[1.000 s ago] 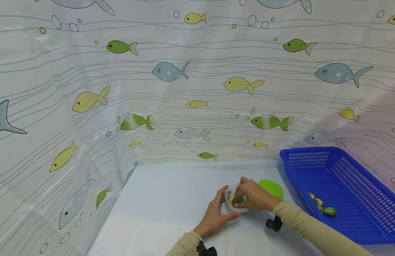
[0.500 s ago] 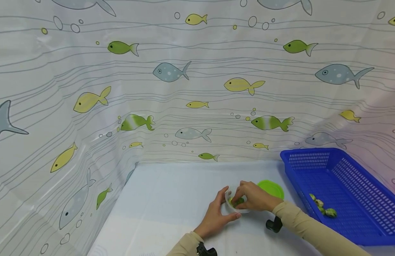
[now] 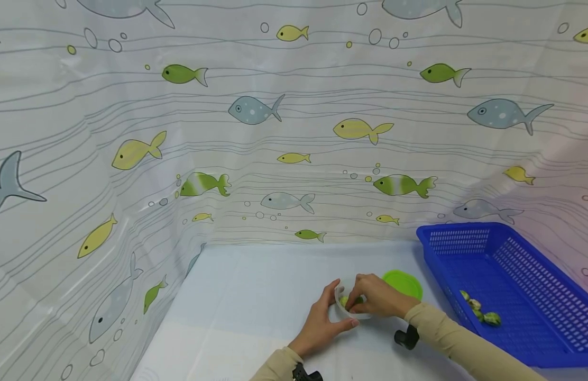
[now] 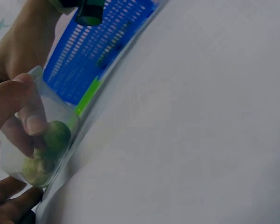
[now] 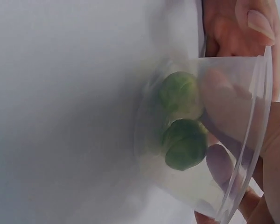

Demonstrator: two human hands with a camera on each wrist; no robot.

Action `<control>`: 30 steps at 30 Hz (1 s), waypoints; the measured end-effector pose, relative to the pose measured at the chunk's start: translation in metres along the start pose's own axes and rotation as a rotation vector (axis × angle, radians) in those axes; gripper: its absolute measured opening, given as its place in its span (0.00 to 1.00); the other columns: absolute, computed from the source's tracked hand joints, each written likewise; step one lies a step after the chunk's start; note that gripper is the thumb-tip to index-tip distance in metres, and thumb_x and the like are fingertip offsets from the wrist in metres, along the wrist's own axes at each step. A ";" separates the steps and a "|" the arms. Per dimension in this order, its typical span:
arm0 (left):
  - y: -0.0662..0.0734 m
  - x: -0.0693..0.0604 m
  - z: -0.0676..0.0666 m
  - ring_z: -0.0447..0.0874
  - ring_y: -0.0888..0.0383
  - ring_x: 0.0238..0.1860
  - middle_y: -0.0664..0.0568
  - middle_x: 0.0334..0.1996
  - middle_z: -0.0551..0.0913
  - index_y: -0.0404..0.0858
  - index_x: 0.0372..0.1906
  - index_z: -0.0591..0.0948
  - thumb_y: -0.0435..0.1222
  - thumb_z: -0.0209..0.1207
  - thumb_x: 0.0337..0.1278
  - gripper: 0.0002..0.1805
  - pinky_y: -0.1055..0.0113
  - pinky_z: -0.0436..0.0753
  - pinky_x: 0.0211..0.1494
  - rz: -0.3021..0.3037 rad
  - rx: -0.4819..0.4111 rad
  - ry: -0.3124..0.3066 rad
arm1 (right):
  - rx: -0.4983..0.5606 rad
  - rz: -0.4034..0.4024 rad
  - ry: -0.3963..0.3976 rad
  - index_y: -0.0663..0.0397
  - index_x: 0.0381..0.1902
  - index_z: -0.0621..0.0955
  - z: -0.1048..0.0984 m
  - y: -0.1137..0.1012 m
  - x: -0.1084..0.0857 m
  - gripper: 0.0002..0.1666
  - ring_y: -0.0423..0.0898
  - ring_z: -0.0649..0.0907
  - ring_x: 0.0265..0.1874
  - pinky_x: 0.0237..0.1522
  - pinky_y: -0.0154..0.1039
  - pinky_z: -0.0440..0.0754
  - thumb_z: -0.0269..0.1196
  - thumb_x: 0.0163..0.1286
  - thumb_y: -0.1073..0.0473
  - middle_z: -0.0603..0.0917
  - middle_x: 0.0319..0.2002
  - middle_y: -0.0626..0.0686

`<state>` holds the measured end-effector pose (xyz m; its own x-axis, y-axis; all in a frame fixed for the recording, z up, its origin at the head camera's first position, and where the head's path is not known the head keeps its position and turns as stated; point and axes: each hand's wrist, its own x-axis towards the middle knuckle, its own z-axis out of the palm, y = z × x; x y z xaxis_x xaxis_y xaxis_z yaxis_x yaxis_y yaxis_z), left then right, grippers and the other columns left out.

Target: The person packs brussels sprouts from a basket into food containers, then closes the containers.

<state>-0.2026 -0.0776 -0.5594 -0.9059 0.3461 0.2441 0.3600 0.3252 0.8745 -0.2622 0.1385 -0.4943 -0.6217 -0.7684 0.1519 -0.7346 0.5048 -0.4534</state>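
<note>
A clear plastic container (image 5: 224,186) stands on the white table with Brussels sprouts inside. My left hand (image 3: 318,324) holds the container around its side, thumb at the near edge and fingers at the far left. My right hand (image 3: 379,297) reaches in over the rim, and its fingertips pinch at a Brussels sprout (image 5: 185,144) near the bottom. Another, paler sprout (image 5: 179,93) lies beside it. In the left wrist view, the right fingers show through the clear wall next to a dark green sprout (image 4: 57,136). The right hand partly hides the contents from above.
A bright green round lid (image 3: 404,283) lies just behind the right hand. To the right stands a blue perforated basket (image 3: 494,270) with several Brussels sprouts (image 3: 492,318) along its left side. A fish-patterned curtain (image 3: 294,174) surrounds the table.
The right hand has dipped slightly lower into the container, and its fingers cover more of the sprouts. My left hand keeps its hold on the container. The head view has tilted a little.
</note>
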 end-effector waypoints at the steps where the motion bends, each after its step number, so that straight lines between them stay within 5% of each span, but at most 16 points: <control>1: 0.000 0.000 0.000 0.77 0.47 0.73 0.45 0.75 0.75 0.53 0.84 0.57 0.49 0.74 0.62 0.51 0.47 0.76 0.74 0.001 0.000 0.001 | -0.014 -0.008 0.011 0.36 0.35 0.95 0.000 -0.001 0.000 0.08 0.35 0.75 0.30 0.36 0.30 0.69 0.80 0.60 0.59 0.90 0.31 0.29; 14: -0.004 0.001 0.002 0.77 0.53 0.73 0.47 0.74 0.77 0.56 0.84 0.56 0.52 0.73 0.62 0.52 0.50 0.76 0.74 -0.006 0.022 -0.002 | -0.161 0.142 0.195 0.36 0.28 0.92 0.010 -0.016 0.004 0.08 0.30 0.75 0.29 0.46 0.47 0.72 0.84 0.55 0.54 0.85 0.23 0.29; 23: -0.004 0.000 0.000 0.77 0.47 0.73 0.45 0.75 0.76 0.54 0.84 0.57 0.49 0.75 0.62 0.52 0.48 0.77 0.73 0.023 0.021 0.009 | 0.021 0.067 0.113 0.40 0.34 0.93 -0.001 -0.012 0.001 0.02 0.30 0.81 0.32 0.41 0.41 0.80 0.78 0.64 0.54 0.89 0.29 0.31; 30: -0.002 0.001 0.000 0.76 0.49 0.74 0.46 0.76 0.75 0.47 0.85 0.57 0.53 0.73 0.63 0.52 0.46 0.76 0.75 -0.017 0.021 -0.008 | 0.148 0.109 0.116 0.47 0.41 0.93 -0.037 0.000 -0.015 0.06 0.32 0.85 0.37 0.43 0.44 0.87 0.73 0.71 0.53 0.92 0.37 0.38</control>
<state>-0.2042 -0.0775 -0.5607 -0.9100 0.3477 0.2257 0.3492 0.3497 0.8694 -0.2632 0.1648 -0.4640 -0.7287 -0.6576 0.1909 -0.6186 0.5126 -0.5955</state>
